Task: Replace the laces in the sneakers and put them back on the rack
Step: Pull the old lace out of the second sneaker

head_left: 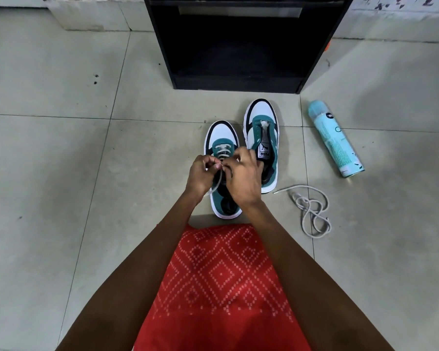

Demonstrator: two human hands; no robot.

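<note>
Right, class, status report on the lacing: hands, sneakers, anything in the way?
Left grip and right grip pinch lace on near sneaker, partly laced. Far sneaker unlaced, spare lace beside it. Can lies off right, not blocking rack.

garment: red cloth (221,287) across the lap, probably a tunic or skirt; cut unclear from this angle
pattern: small white dots in lines, forming nested diamonds, all over
forearms (142,262): bare to the frame edge
left hand (200,173), right hand (243,178): bare

matt tiled floor (61,148); woven lace (312,211)
</note>
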